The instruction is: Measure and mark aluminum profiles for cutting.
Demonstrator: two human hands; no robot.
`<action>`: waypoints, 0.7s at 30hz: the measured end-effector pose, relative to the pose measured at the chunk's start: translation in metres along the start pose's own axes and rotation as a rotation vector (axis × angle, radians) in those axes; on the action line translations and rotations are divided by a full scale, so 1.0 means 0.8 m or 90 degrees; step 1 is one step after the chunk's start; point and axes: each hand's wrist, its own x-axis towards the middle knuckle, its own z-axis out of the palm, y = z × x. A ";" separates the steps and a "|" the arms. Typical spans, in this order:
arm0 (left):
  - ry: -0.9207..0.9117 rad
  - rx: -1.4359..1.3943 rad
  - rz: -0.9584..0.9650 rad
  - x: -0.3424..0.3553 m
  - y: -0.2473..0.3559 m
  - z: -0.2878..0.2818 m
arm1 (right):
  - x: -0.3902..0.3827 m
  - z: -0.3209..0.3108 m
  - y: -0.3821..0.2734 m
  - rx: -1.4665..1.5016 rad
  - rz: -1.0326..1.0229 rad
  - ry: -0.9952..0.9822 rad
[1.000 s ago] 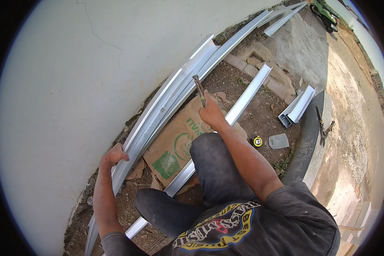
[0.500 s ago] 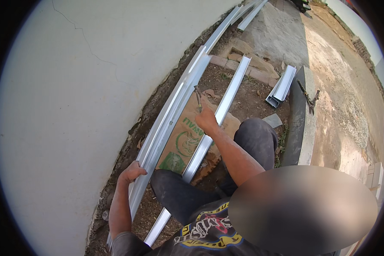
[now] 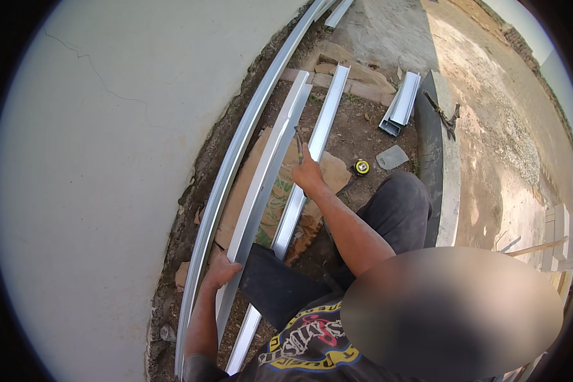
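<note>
My left hand point(image 3: 223, 270) is closed round the lower part of a long silvery metal channel point(image 3: 261, 172), which slants up and away in front of me. In my right hand point(image 3: 308, 173) is a slim dark hand tool that looks like snips point(image 3: 299, 141), its jaws pointing up beside the channel's right edge. Whether the jaws touch the metal I cannot tell. Under my right forearm side, a second channel point(image 3: 330, 108) lies on the ground, partly beneath my leg. A brown paper sack point(image 3: 247, 167) with green print is spread below them.
More long channels point(image 3: 218, 202) run along the foot of the white wall point(image 3: 108, 191). Short channel pieces point(image 3: 402, 105) lie at the right, near a concrete curb point(image 3: 444, 159) with a twig on it. A yellow tape measure point(image 3: 361, 167) and a flat grey piece point(image 3: 393, 157) rest on the soil.
The channel in my left hand has come away from the others by the wall, toward the right. My right knee has shifted, and the tape measure now shows. The snips stay in my right hand.
</note>
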 end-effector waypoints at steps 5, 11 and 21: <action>0.035 0.028 0.012 0.005 -0.019 0.014 | -0.002 0.001 0.001 -0.015 0.022 0.004; 0.007 0.068 -0.034 0.011 -0.018 0.016 | -0.010 0.009 0.008 -0.054 0.033 0.024; 0.002 0.025 -0.024 0.011 -0.013 0.021 | 0.004 0.020 0.022 -0.053 0.055 0.025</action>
